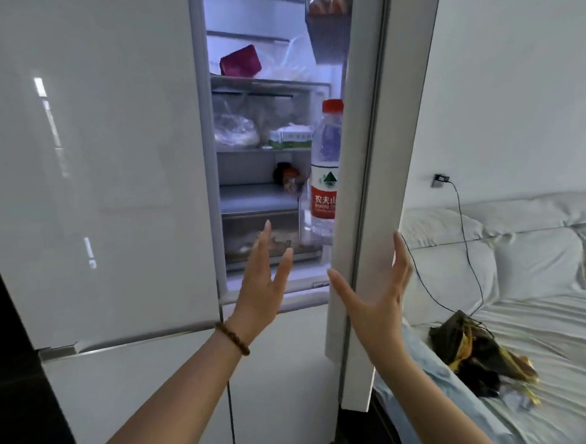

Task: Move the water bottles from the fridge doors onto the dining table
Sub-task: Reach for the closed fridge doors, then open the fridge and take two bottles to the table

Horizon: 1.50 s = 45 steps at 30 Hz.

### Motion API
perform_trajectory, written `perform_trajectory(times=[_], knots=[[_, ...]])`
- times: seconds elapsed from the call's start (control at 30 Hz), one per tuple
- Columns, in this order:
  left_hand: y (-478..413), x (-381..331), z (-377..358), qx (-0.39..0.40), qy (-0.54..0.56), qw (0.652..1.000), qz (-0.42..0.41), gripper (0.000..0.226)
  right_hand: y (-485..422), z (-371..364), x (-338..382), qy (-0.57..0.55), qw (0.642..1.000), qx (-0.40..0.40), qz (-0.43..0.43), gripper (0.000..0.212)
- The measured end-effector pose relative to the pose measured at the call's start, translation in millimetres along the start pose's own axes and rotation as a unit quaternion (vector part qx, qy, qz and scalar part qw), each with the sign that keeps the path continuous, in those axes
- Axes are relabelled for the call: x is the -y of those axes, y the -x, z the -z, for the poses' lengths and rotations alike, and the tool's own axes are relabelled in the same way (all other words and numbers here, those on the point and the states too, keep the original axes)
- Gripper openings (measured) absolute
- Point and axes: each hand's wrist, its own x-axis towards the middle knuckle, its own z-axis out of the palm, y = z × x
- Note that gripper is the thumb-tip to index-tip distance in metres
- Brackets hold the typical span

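A clear water bottle (326,165) with a red cap and red label stands upright in the shelf of the right fridge door (367,184), which is swung partly open. My right hand (373,299) is at that door's lower edge, fingers spread on either side of it, holding nothing else. My left hand (261,284), with a bead bracelet on the wrist, hovers open in front of the fridge opening, below and left of the bottle. The left fridge door (95,164) is closed.
Lit fridge shelves (257,145) hold a magenta box, bagged food and a small carton. To the right stands a bed (544,310) with white bedding, pillows, a dark crumpled bag (475,351) and a charger cable hanging from a wall socket. Lower fridge drawers are closed.
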Motion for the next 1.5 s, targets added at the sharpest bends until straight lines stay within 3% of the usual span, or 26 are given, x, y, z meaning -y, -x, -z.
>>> perform_trajectory(times=[0.2, 0.4, 0.57, 1.03, 1.13, 1.2, 1.33, 1.43, 1.5], knots=[[-39.1, -54.6, -35.4, 0.031, -0.071, 0.993, -0.094, 0.063, -53.0, 51.9, -6.0, 0.038, 0.996, -0.085, 0.005, 0.103], [-67.2, -88.9, -100.0, 0.068, -0.189, 0.965, -0.172, 0.065, -92.0, 111.4, -39.1, 0.065, 0.994, -0.092, -0.004, 0.102], [-83.7, -94.2, -150.4, 0.036, -0.234, 0.939, -0.248, 0.04, -125.2, 153.0, -64.2, 0.061, 0.993, -0.095, -0.033, 0.1], [-102.7, -119.5, -244.7, 0.007, -0.216, 0.938, -0.271, 0.042, -177.3, 223.7, -108.4, 0.066, 0.994, -0.047, -0.07, 0.102], [-99.1, -113.7, -244.6, 0.01, -0.211, 0.935, -0.284, 0.043, -170.5, 223.6, -102.0, 0.078, 0.994, -0.066, -0.027, 0.098], [-94.5, -101.5, -234.3, -0.001, -0.217, 0.929, -0.301, 0.044, -166.0, 216.5, -86.3, 0.088, 0.992, -0.073, 0.062, 0.09], [-79.1, -61.0, -185.4, -0.036, -0.213, 0.948, -0.234, 0.039, -158.1, 184.0, -54.9, 0.11, 0.969, -0.014, 0.219, 0.076], [-64.9, -22.0, -134.9, -0.071, -0.199, 0.973, -0.095, 0.046, -149.7, 142.8, -50.0, 0.071, 0.968, 0.055, 0.235, 0.073], [-53.8, 6.9, -98.7, -0.09, -0.18, 0.979, 0.029, 0.059, -139.4, 108.2, -54.0, 0.044, 0.973, 0.106, 0.198, 0.075]])
